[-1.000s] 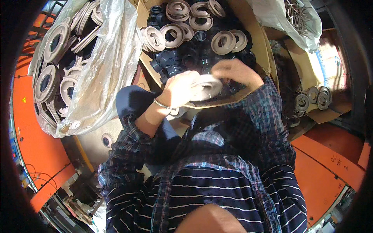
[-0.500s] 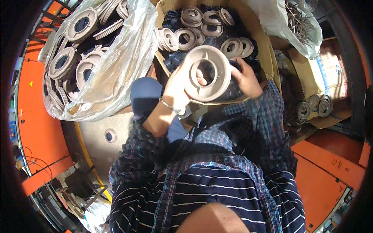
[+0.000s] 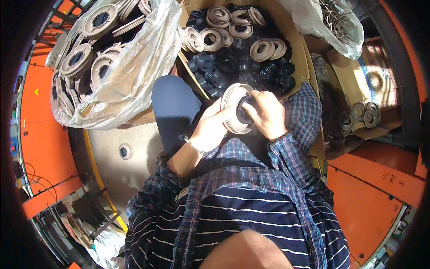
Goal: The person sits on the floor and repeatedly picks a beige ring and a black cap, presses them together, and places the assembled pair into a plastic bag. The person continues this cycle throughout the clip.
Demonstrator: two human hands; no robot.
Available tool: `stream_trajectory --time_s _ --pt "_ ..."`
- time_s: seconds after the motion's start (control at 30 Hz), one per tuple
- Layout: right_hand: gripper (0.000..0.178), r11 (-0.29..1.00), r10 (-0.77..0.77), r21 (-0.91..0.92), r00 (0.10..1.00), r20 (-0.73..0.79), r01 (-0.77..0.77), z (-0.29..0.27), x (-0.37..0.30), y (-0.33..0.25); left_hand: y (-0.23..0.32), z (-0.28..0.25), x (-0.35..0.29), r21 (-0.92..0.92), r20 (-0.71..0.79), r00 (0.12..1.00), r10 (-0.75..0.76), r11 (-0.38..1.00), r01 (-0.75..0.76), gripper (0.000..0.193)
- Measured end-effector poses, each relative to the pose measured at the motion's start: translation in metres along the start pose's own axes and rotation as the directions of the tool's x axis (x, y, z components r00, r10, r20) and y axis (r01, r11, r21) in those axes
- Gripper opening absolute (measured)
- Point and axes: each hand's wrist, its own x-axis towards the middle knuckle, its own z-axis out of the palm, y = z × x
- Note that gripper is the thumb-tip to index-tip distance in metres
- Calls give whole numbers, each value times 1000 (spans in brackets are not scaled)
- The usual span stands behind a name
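The box point(image 3: 303, 62) holds black parts point(image 3: 226, 65) with beige rings point(image 3: 219, 41) on top; a round part point(image 3: 125, 151) lies on the floor point(image 3: 107, 168).

From the held beige ring point(image 3: 228, 103), a hand could pass toward twelve o'clock over the black parts point(image 3: 224, 66) in the cardboard box point(image 3: 309, 67), between the clustered rings point(image 3: 212, 39) at eleven and the ring pair point(image 3: 261, 49) at one. The blue-clad knee point(image 3: 175, 102) blocks nine, the plastic bag point(image 3: 139, 74) bulges beyond it at ten, and the right hand point(image 3: 268, 115) and plaid cloth point(image 3: 304, 113) close three. Room shows over the pale floor point(image 3: 107, 141) at eight, past the left forearm point(image 3: 184, 160), where one small round part point(image 3: 126, 151) lies.
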Motion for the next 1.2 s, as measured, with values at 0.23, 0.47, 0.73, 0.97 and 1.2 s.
stream_trajectory --time_s 0.23,0.47,0.73,0.97,1.2 --pt "74 994 107 -43 933 344 -98 -24 -2 -19 2 4 -11 21 -70 997 -32 999 34 43" --pt "70 980 133 135 986 100 -146 -4 -12 -10 0 11 -12 336 -49 992 120 937 -96 45" --pt "29 459 539 753 821 187 -472 26 -9 -9 -29 20 -22 892 121 881 457 340 -299 60" --pt "73 986 104 134 994 -17 -101 10 -10 -1 -14 5 -10 677 -13 953 303 704 -215 54" --pt "48 417 537 741 800 268 -527 28 -17 -4 -19 13 -17 903 211 898 387 273 -330 62"
